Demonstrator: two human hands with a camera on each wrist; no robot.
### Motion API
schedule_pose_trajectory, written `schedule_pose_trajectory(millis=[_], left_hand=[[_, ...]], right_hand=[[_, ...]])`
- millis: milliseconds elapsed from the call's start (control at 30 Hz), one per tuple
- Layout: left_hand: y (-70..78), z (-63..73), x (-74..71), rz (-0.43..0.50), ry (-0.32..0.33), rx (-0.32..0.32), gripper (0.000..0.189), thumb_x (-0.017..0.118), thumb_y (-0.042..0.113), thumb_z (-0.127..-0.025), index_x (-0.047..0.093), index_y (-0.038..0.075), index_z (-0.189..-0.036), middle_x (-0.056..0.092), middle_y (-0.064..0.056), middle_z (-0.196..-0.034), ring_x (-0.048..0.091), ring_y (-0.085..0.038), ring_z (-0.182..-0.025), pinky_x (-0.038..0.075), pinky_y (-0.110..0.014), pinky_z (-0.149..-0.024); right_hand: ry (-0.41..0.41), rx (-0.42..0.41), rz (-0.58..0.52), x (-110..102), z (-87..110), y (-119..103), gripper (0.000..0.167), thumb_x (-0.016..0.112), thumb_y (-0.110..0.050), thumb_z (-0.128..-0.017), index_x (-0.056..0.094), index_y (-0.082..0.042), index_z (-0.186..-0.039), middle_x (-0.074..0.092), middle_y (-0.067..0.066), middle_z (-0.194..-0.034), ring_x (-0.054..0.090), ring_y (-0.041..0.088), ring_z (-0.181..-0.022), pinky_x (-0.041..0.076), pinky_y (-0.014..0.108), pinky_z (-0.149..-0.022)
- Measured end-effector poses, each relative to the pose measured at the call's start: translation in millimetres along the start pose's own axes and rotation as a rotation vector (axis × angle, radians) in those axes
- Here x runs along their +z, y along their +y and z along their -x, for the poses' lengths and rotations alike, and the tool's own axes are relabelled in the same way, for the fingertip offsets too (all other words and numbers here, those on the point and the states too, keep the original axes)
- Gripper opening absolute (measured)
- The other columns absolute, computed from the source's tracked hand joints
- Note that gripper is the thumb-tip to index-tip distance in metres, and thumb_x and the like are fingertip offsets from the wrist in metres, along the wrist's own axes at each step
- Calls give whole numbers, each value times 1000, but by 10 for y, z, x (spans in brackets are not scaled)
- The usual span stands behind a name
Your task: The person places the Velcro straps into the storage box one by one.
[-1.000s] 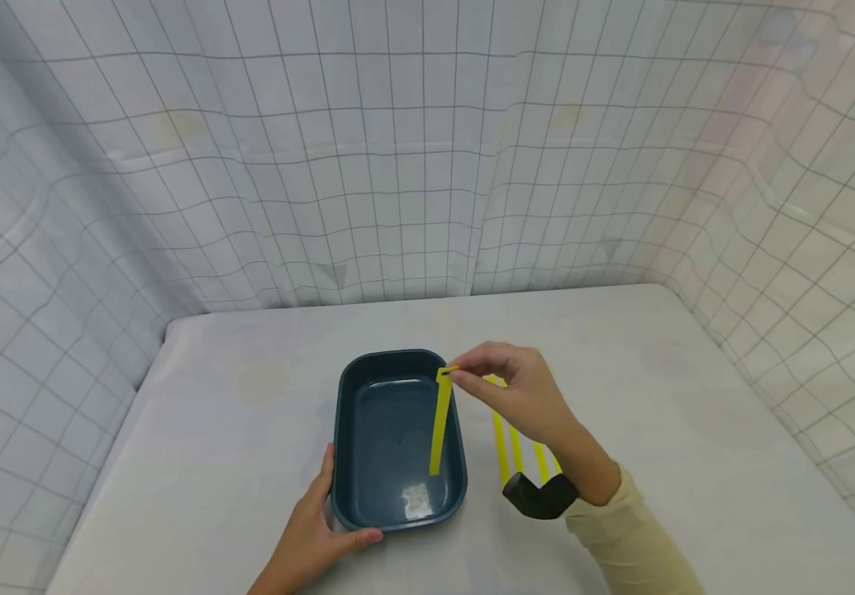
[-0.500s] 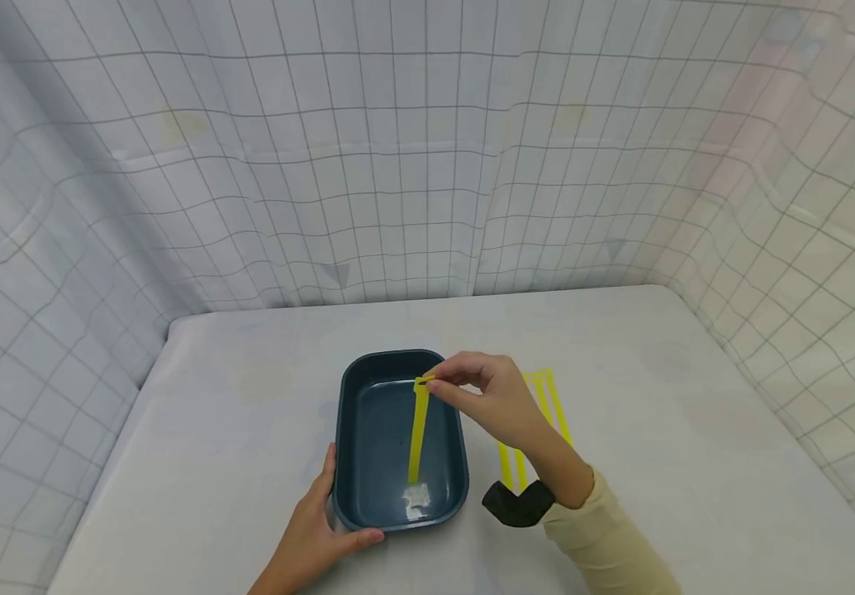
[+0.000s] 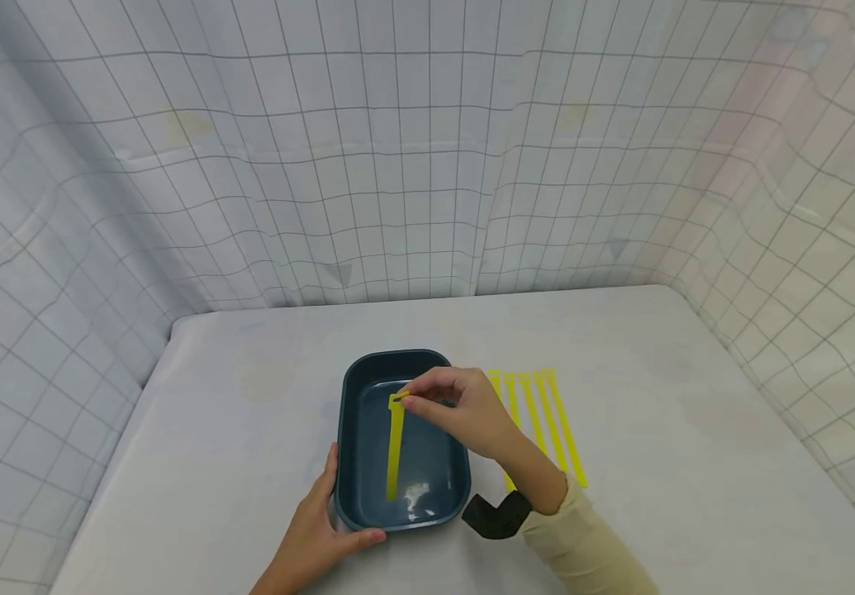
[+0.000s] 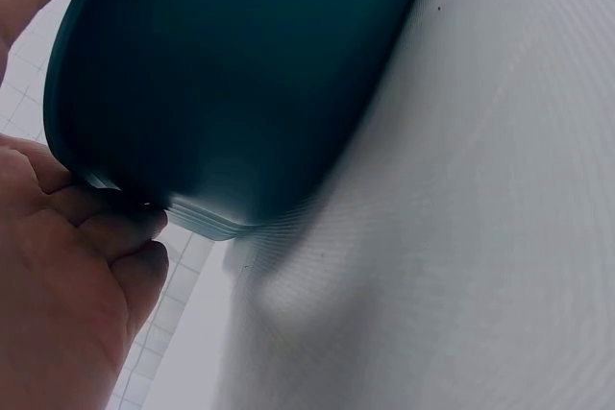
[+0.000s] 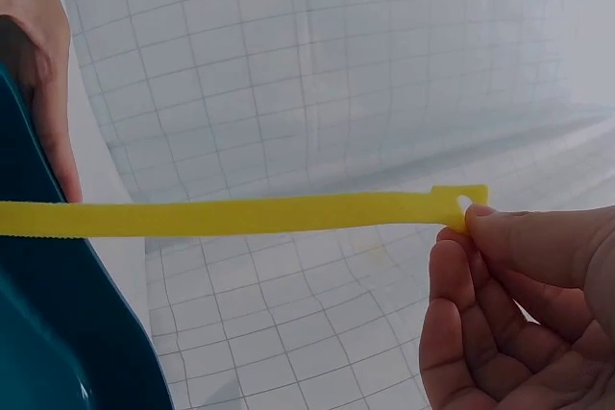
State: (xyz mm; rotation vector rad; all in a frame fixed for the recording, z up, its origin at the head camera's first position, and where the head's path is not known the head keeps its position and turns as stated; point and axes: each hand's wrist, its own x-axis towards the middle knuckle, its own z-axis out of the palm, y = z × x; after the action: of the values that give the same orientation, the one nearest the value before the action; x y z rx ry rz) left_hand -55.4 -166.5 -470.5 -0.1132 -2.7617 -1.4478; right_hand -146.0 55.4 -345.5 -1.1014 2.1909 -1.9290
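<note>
My right hand (image 3: pixel 467 413) pinches the slotted head of a yellow hook-and-loop cable tie (image 3: pixel 395 450) between thumb and fingertips. The tie hangs down over the dark teal tray (image 3: pixel 430 475), left of its middle. In the right wrist view the strap (image 5: pixel 240 216) runs straight from the fingers across the tray's rim. My left hand (image 3: pixel 311 529) grips the tray at its near left corner, thumb along the front rim and fingers along the left side. Up close in the left wrist view, curled fingertips (image 4: pixel 135 237) press at the tray's edge.
Several more yellow cable ties (image 3: pixel 564 423) lie side by side on the white tabletop (image 3: pixel 643 397), right of the tray and partly behind my right forearm. A black band (image 3: pixel 497 518) sits at my right wrist. Grid-patterned white curtains (image 3: pixel 412 165) enclose the table.
My right hand has moved left and toward me, carrying the cable tie from the tray's right side to left of its middle. The left hand and tray stay in place.
</note>
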Motion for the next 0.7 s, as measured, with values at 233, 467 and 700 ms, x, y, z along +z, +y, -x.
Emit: schedule_pose_trajectory(millis=[233, 467, 700], left_hand=[[12, 2, -1, 8, 4, -5, 121, 83, 44, -61, 9, 1, -147, 20, -13, -149, 25, -34, -132, 26, -53, -98], [-10, 4, -4, 32, 16, 32, 119, 84, 39, -62, 9, 4, -147, 20, -12, -149, 24, -34, -132, 27, -55, -98], [0, 6, -9, 25, 2, 3, 119, 84, 42, -61, 9, 5, -147, 19, -11, -150, 24, -33, -132, 27, -54, -98]], right_hand=[[-27, -28, -36, 90, -27, 94, 11, 63, 1, -84, 67, 4, -94, 67, 9, -88, 62, 17, -76, 53, 31, -69], [-25, 48, -23, 141, -124, 185, 12, 64, -3, -85, 67, 4, -95, 66, 10, -89, 62, 16, -76, 53, 30, -68], [-34, 148, -67, 174, -221, 237, 14, 61, 2, -85, 65, 10, -96, 65, 18, -91, 61, 34, -78, 52, 28, -69]])
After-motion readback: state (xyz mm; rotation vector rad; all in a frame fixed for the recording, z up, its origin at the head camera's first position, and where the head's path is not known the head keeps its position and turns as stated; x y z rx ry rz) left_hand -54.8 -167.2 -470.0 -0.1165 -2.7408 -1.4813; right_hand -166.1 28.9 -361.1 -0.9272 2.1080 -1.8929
